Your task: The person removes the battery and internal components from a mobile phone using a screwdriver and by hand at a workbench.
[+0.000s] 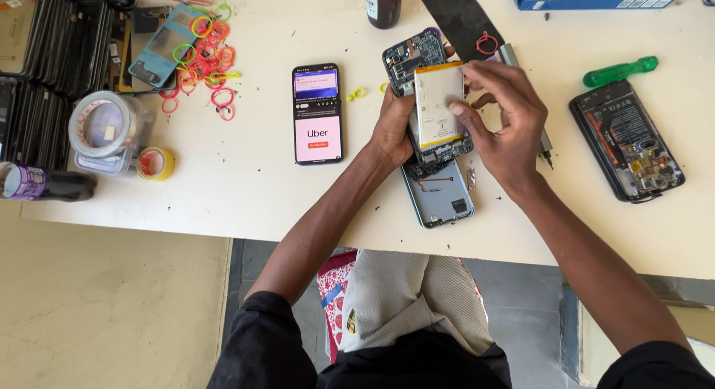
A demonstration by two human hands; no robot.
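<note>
— So, what is on the far left of your desk [246, 203]?

— Rolls of tape [104, 128], then a heap of bright rubber bands [205, 57]. Next lies a working phone [317, 113], face up with its screen lit.

— And your hands?

— Your left hand [392, 124] is curled round the side of the open phone [424, 98], likely to keep it steady. Your right hand [503, 121] has its fingers closed on the pale flat battery [436, 102], which sits tilted on top of that phone, just above the desk.

— What is under it?

— A light blue back cover [439, 199], lying flat. To the right are a green-handled screwdriver [620, 71] and another opened phone [627, 139], well apart from your hands.
</note>
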